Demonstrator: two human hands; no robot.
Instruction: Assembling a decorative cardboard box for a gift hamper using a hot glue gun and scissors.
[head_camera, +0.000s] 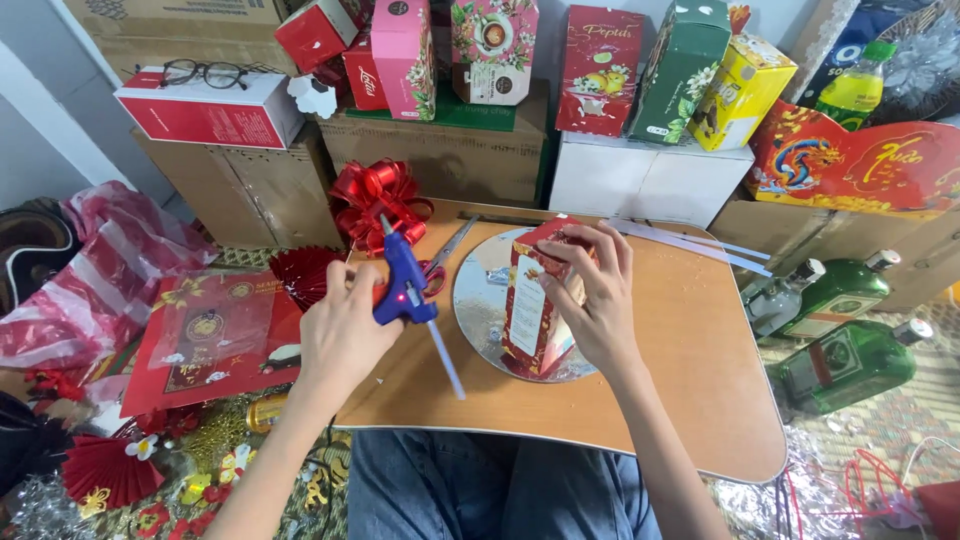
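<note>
Left hand (345, 325): grip clenched around the handle of a blue glue gun (404, 282), nozzle pointing away from the person, clear glue stick (446, 360) jutting back from its rear toward the near edge of the surface.

Right hand (597, 300): grip grasping a red gift box (530, 312) from the top and right side, fingers spread over its upper end. Box stands roughly upright on a round silver tray (480, 300), just right of the glue gun.

Surface (700, 380): small wooden lap table with rounded corners, over the person's jeans-clad legs.

On the surface, far side: red ribbon bow (378, 200); scissors (447, 250) with red handles, lying between bow and tray; pale paper strips (690, 240) at the far right.

Left of the surface: flat red packet (210, 340) under clear wrap, red paper fans, gold and red trinkets on the floor.

Right of the surface: green glass bottles (850, 355) lying on their sides.

Behind: cardboard cartons bearing assorted coloured gift boxes; a pair of glasses (205, 72) resting on a red-and-white box.
</note>
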